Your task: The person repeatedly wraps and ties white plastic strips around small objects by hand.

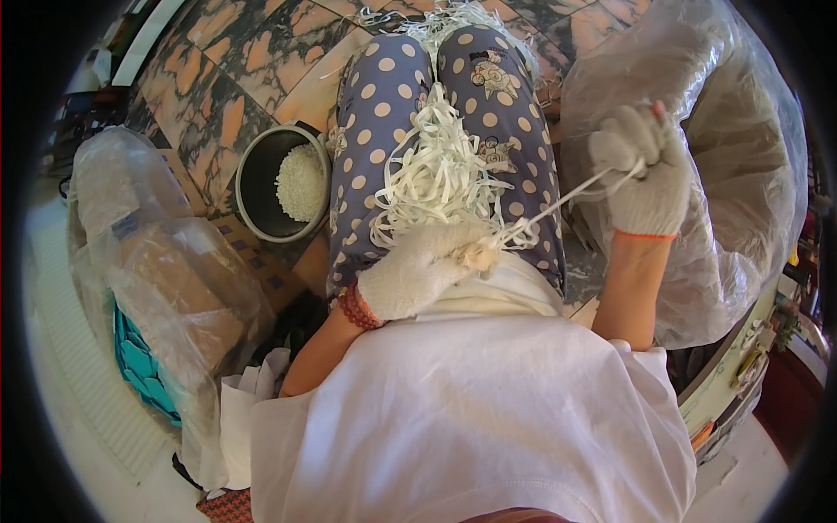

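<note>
My left hand (423,268), in a white knitted glove, lies low over my lap, closed on the ends of several thin white strips. A white strip (571,193) runs taut from it up to my right hand (649,170), also gloved, whose fingers are curled round the other end. The right hand is raised beside my right thigh and slightly blurred. Between my thighs rests a tangled pile of white strips (436,170), just beyond the left hand. More strips (453,22) hang or lie past my knees.
Left of my legs, a dark bucket (253,187) holds white granules (302,183). A clear plastic bag (187,288) with cardboard and teal pieces (139,362) stands further left. At right is a large, open clear plastic bag (732,174). The floor has patterned marble tiles (209,105).
</note>
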A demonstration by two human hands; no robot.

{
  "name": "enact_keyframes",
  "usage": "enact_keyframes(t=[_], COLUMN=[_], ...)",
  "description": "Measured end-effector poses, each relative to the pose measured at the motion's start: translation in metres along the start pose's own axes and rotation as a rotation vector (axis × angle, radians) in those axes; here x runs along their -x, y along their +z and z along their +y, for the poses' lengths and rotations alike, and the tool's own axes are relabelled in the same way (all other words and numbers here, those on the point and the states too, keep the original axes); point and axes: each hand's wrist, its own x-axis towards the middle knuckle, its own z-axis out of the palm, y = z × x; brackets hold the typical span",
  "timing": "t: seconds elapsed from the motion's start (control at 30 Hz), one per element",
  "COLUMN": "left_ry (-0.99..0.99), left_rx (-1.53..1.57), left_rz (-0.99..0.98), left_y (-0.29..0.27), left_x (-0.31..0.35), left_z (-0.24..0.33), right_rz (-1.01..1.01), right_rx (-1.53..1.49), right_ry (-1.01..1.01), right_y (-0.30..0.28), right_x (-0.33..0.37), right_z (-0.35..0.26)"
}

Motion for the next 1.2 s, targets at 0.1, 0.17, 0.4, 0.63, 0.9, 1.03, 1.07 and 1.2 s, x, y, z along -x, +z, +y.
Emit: enact_keyframes(t=[0.1, 0.17, 0.4, 0.63, 0.9, 1.03, 1.07, 1.2], left_ry=[-0.05, -0.112, -0.18, -0.055, -0.098, -0.043, 0.002, -0.081], left_rx=[-0.133, -0.089, 0.124, 0.119, 0.163, 0.25, 0.283, 0.249], left_rz=[0.013, 0.036, 0.036, 0.129, 0.038, -0.066, -0.096, -0.096], left_y=[0.0, -0.005, -0.022, -0.015, -0.015, -0.008, -0.006, -0.003], left_x=[0.013, 0.018, 0.004, 0.005, -0.002, 0.001, 0.004, 0.017], left_z=[-0.004, -0.003, 0.009, 0.013, 0.01, 0.006, 0.005, 0.002], right_rz=[0.44, 0.301, 0.046, -0.331, -0.086, 0.216, 0.189, -0.184], right_rx=[0.913, 0.926, 1.532, 1.433, 0.87, 0.312, 0.284, 0.438], right_ry=[-0.567, -0.832, -0.171, 0.317, 0.379, 0.239, 0.199, -0.144], right_y=[0.013, 0.036, 0.027, 0.017, 0.009, 0.021, 0.026, 0.033], right_x=[-0.004, -0.008, 0.02, 0.023, 0.033, 0.041, 0.041, 0.026], right_z=[-0.036, -0.072, -0.011, 0.071, 0.061, 0.056, 0.044, -0.024])
